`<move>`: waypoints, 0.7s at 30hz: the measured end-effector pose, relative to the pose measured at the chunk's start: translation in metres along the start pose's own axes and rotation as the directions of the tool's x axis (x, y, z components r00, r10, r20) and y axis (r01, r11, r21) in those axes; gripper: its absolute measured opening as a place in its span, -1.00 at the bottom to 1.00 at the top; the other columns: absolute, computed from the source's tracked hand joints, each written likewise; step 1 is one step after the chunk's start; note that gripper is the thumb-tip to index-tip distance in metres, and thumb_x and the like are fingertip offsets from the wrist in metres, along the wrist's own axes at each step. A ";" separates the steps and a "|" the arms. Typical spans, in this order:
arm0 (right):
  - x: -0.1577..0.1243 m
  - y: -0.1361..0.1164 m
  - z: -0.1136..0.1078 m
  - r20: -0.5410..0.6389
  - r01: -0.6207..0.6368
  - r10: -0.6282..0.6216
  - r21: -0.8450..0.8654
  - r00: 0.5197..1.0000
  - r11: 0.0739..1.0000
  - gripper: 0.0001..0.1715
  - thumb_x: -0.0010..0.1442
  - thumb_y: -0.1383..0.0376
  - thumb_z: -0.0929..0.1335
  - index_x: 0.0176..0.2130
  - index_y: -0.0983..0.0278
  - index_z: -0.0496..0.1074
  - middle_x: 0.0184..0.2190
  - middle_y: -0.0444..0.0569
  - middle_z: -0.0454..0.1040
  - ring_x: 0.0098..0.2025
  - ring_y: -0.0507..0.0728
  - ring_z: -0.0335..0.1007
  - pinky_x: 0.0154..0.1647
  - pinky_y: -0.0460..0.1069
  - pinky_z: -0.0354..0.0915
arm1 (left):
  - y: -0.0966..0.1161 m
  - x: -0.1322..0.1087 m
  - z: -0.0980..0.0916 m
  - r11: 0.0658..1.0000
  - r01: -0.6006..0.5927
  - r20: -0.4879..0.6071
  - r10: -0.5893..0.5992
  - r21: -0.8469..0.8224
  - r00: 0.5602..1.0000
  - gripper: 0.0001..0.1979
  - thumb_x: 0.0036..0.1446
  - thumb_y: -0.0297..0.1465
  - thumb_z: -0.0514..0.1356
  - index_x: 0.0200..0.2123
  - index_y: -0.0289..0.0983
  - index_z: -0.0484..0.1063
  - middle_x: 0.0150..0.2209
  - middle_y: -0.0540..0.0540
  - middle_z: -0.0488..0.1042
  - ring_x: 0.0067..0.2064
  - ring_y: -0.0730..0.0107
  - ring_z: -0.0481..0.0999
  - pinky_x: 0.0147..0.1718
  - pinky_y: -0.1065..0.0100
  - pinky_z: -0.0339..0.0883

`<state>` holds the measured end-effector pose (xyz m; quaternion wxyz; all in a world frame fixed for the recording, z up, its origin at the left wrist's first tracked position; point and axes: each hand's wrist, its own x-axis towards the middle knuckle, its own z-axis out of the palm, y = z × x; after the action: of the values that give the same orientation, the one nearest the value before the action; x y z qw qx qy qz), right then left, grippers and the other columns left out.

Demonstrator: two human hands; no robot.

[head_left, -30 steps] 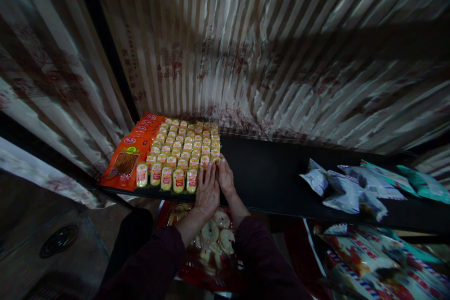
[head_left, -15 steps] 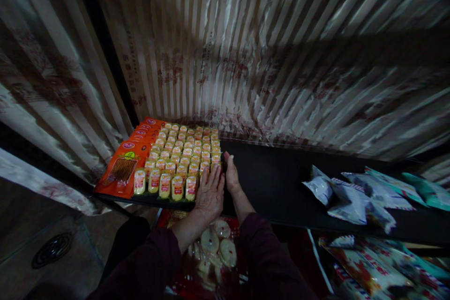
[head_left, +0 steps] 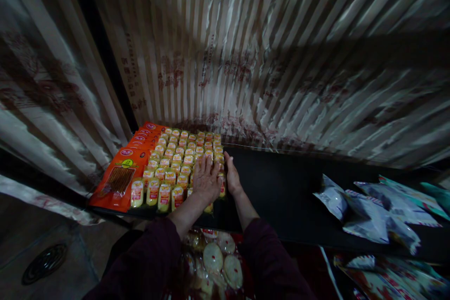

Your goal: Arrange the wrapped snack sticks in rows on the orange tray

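Rows of small yellow wrapped snack packs [head_left: 170, 176] with red and white labels stand close together on a black shelf [head_left: 277, 187]. My left hand [head_left: 206, 182] lies over the right part of the rows, palm down, fingers stretched toward the back. It hides several packs beneath it. Along the right edge of the rows, my right hand [head_left: 232, 176] stands on its side with its fingers straight, beside the end packs. Whether it touches them is hard to see. Neither hand grips anything.
Orange snack bags [head_left: 123, 173] overlap left of the yellow packs. Silver and white bags [head_left: 365, 215] lie farther right on the shelf. Below are clear-wrapped round items [head_left: 213, 258] and more colourful bags [head_left: 390, 276]. A striped, printed curtain [head_left: 242, 51] hangs behind.
My left hand has moved from the front right corner of the rows to farther back, over their tops. My right hand stays at the right edge. The view has shifted slightly.
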<state>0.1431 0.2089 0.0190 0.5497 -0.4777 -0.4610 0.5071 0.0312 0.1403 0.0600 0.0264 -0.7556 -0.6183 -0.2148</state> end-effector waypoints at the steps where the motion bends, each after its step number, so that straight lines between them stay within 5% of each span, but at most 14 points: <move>1: 0.000 -0.001 0.001 0.006 0.002 -0.002 -0.010 1.000 1.000 -0.24 0.23 -0.16 0.11 0.22 0.19 0.23 0.23 -0.06 0.25 0.25 0.15 0.18 0.26 0.08 0.12 | -0.001 0.001 0.001 1.000 0.008 0.011 -0.008 -0.002 1.000 -0.47 0.19 -0.20 0.02 0.19 -0.28 0.24 0.30 -0.26 0.09 0.35 -0.01 -0.09 0.26 -0.10 -0.14; 10: 0.003 0.012 0.001 -0.013 0.023 -0.024 -0.096 1.000 0.995 -0.22 0.19 -0.19 0.14 0.22 0.15 0.22 0.23 -0.11 0.25 0.27 0.16 0.14 0.30 0.08 0.03 | 0.000 0.004 -0.004 0.999 0.043 0.145 -0.046 0.027 0.988 -0.42 0.21 -0.21 -0.02 0.26 -0.27 0.13 0.35 -0.20 -0.02 0.36 0.03 -0.14 0.29 -0.06 -0.23; 21: 0.024 0.016 -0.010 -0.048 0.004 -0.005 -0.016 0.999 1.000 -0.19 0.17 -0.21 0.15 0.21 0.17 0.23 0.28 -0.13 0.16 0.33 0.11 -0.01 0.35 0.07 -0.09 | -0.002 0.006 -0.005 0.999 0.034 0.115 -0.033 -0.006 0.993 -0.40 0.21 -0.16 -0.04 0.27 -0.25 0.11 0.34 -0.17 0.00 0.37 0.03 -0.16 0.28 -0.06 -0.21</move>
<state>0.1525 0.2327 0.0030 0.5581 -0.4930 -0.4525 0.4907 0.0292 0.1448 0.0661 -0.0156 -0.7563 -0.6305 -0.1737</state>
